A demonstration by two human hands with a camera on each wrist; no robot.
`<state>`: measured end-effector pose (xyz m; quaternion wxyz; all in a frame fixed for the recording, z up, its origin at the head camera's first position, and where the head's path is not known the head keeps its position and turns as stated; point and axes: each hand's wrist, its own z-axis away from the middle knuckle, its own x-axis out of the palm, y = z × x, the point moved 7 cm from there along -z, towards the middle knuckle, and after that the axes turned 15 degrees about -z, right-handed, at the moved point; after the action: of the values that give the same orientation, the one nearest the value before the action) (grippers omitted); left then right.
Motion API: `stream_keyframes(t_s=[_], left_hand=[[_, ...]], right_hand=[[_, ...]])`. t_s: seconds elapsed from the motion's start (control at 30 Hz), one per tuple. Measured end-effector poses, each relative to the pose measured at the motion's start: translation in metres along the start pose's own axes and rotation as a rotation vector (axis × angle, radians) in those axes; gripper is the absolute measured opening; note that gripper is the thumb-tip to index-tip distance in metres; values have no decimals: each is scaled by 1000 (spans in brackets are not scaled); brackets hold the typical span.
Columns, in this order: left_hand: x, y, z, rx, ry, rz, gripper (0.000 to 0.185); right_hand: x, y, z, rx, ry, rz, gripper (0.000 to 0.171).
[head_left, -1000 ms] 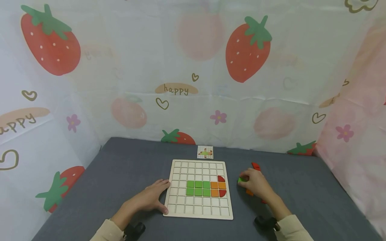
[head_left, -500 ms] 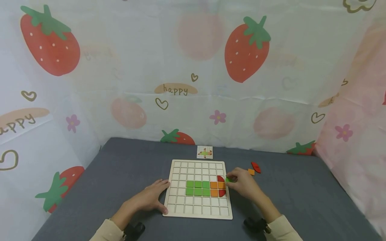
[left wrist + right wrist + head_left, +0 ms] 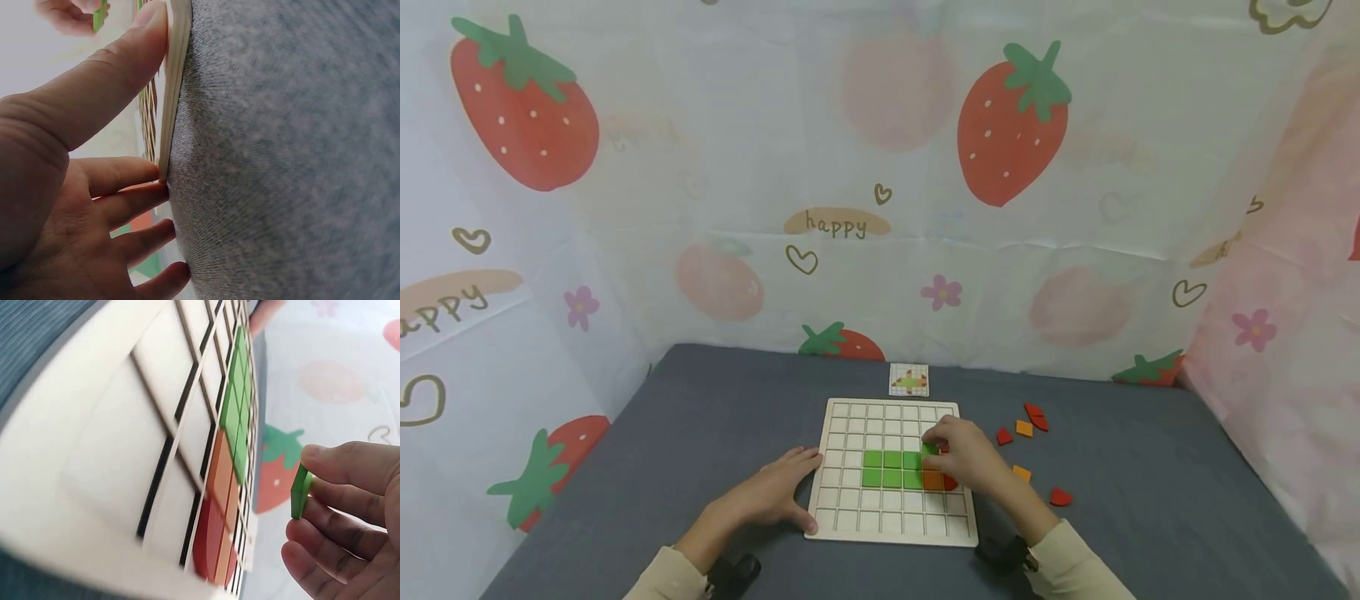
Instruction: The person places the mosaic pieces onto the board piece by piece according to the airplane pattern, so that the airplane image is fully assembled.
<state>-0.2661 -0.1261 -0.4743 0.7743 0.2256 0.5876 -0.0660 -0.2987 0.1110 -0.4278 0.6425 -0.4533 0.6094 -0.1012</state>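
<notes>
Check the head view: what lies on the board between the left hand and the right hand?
Between the left hand at the board edge and the right hand holding a green tile lie empty cells and six placed green tiles.

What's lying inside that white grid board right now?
The board holds six green squares, an orange piece and a red curved piece. The right hand, pinching a green tile, covers the cells beneath it.
</notes>
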Motion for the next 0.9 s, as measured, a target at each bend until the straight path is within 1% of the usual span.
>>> stream_keyframes(t_s=[0.17,0.43,0.57,0.73,0.9], left_hand=[[0,0,0,-3,0,-2,96],[0,0,1,6,11,0,96],[-1,1,1,8,20,-3,96],[-2,1,1,10,31,-5,97],[-2,2,1,11,34,-7,97]], right_hand=[[11,-9,-7,-32,-23,16,23],[31,-21,-16,-60,-84,16,23],[39,-29,-21,-84,-96,32,23],[48,-36,-27,-86,-103,40,22],[61,-40,-31,-77,-147,44,23]])
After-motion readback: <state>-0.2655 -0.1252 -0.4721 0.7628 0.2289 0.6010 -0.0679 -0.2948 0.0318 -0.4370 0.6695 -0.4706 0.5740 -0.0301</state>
